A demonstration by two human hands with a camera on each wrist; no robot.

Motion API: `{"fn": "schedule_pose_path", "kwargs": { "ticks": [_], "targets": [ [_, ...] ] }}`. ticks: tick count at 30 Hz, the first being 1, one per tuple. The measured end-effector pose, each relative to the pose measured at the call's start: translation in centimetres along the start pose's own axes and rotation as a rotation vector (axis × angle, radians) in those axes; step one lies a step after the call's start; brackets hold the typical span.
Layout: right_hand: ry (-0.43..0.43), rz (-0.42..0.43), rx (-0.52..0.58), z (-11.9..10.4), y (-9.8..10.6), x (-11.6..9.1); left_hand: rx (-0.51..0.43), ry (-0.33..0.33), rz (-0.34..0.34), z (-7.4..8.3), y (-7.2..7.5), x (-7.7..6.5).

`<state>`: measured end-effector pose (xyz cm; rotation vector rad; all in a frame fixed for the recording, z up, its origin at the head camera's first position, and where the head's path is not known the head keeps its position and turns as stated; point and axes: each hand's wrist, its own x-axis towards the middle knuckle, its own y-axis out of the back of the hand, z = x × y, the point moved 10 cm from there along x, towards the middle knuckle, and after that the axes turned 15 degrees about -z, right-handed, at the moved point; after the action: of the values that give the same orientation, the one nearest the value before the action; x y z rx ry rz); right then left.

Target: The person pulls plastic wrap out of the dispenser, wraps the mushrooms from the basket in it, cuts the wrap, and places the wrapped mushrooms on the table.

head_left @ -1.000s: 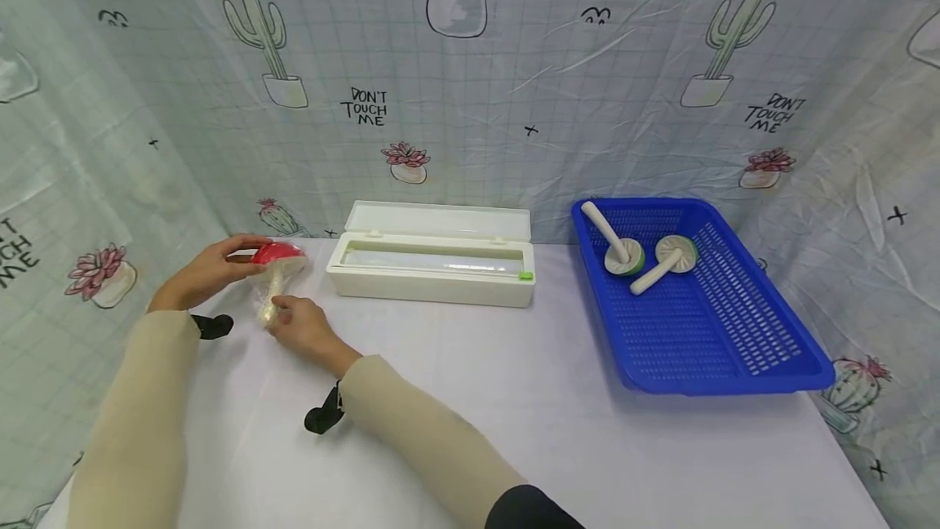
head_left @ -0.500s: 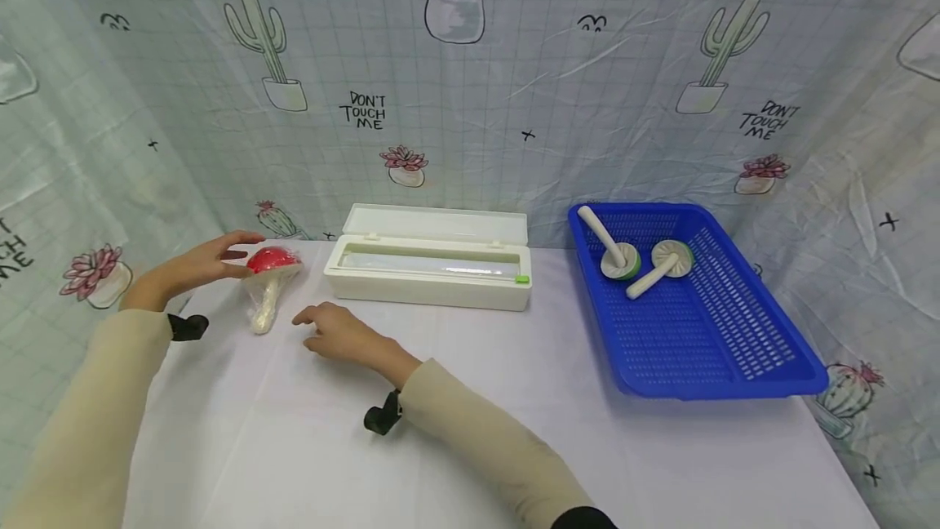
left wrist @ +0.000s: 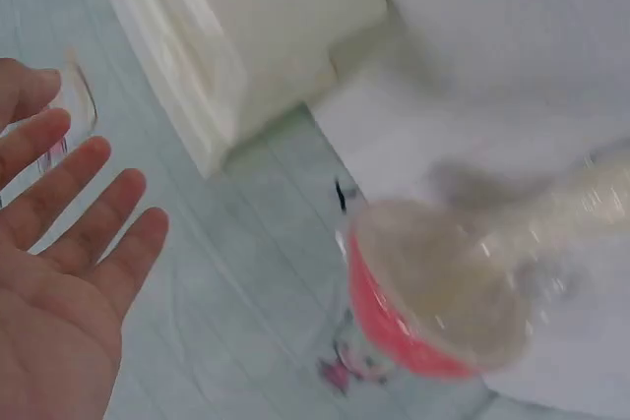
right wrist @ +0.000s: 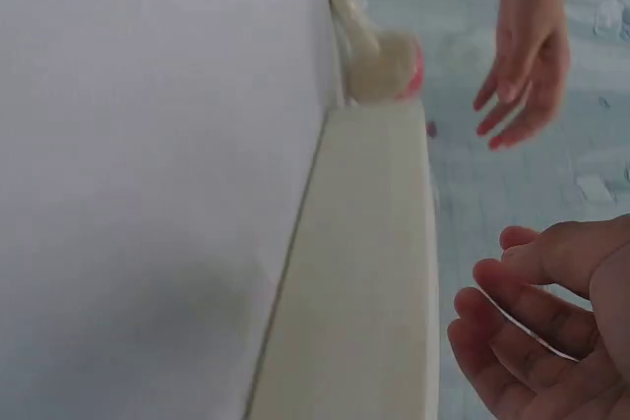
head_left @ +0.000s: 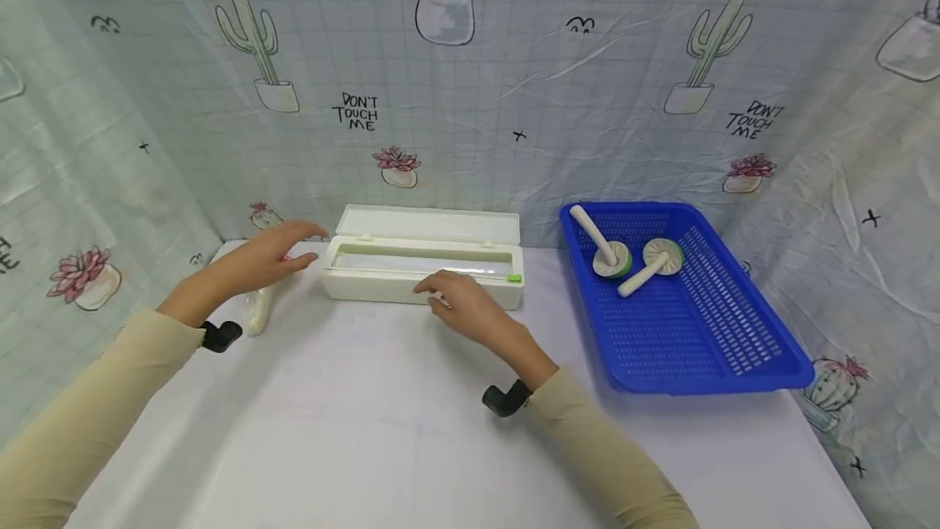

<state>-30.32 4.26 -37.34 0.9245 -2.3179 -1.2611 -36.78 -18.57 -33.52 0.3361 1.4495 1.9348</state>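
A mushroom with a red cap and pale stem (head_left: 259,313), wrapped in clear film, lies on the table at the left. My left hand (head_left: 253,261) hovers over it, fingers spread, and hides most of the cap in the head view. In the left wrist view the wrapped mushroom (left wrist: 433,292) shows apart from the empty left hand (left wrist: 69,272). A white cling film dispenser (head_left: 360,287) stands at the back with its lid up, film inside and a green slider (head_left: 515,277) at the right end. My right hand (head_left: 470,307), loosely bent and empty, is in front of it.
A blue perforated basket (head_left: 705,380) stands on the right side of the table. Two mushrooms with green-edged caps, one a stem-up mushroom (head_left: 605,247) and one a tilted mushroom (head_left: 654,266), lie inside. A patterned cloth (head_left: 455,104) hangs behind the white table (head_left: 352,431).
Both hands have left the wrapped mushroom, which stays on the table. The right hand has moved right to the dispenser's front. The left hand let go, drew back left, then came right above the mushroom.
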Motion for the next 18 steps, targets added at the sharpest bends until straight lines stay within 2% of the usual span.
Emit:
{"fn": "schedule_pose_path", "kwargs": {
  "ticks": [3, 6, 11, 14, 18],
  "targets": [
    [-0.094, 0.053, -0.047, 2.3, 2.8, -0.9, 0.032, -0.074, -0.003, 2.1, -0.7, 1.9],
    [-0.172, 0.008, -0.096, 4.0, 4.1, -0.8, 0.047, -0.112, -0.029, 3.4, -1.7, 3.7],
    [-0.207, -0.16, -0.122, 5.6, 3.3, 0.9, 0.068, -0.119, -0.082, 4.2, -3.5, 6.0],
    [-0.187, -0.194, -0.13, 5.7, 3.1, 1.7, 0.09, -0.128, -0.091, 4.4, -4.3, 6.9],
    [-0.17, -0.218, -0.138, 5.7, 3.0, 2.3, 0.111, -0.163, -0.065, 4.9, -5.0, 7.7]
  ]
}}
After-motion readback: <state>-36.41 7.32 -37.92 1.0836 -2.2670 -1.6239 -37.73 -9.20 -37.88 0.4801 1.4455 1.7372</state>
